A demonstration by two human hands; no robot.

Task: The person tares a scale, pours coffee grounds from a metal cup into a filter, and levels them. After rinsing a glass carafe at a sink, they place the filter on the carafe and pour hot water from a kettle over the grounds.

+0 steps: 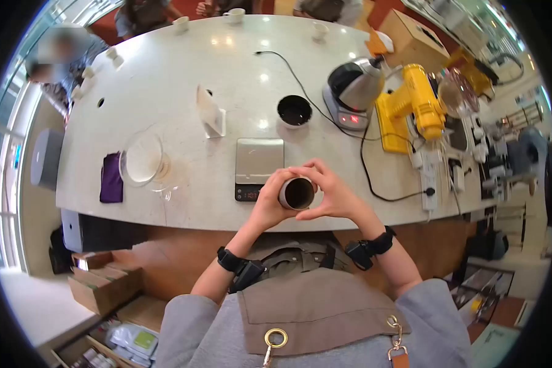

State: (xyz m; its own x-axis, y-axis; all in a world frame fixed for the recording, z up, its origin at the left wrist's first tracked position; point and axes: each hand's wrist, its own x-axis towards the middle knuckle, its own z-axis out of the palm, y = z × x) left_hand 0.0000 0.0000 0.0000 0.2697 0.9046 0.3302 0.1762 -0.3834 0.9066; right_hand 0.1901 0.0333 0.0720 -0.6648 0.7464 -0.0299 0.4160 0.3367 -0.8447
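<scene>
Between my two hands is a small round cup [299,194], its mouth facing up and its inside dark brown. My left hand [268,197] curls round its left side, fingers along the far rim. On the other side, my right hand [332,191] closes over the far edge with its fingers, its thumb stretched along the near edge. Just beyond my left hand lies a flat digital scale [260,161] with a steel top and lit red digits. Farther off stands a black-lined bowl [294,111].
A kettle [357,86] on its lit base and a yellow grinder [414,107] stand right, with black cables across the white table [196,196]. Left are a glass bowl [142,158], a purple cloth [111,178] and a white upright holder [211,113]. People and cups line the far edge.
</scene>
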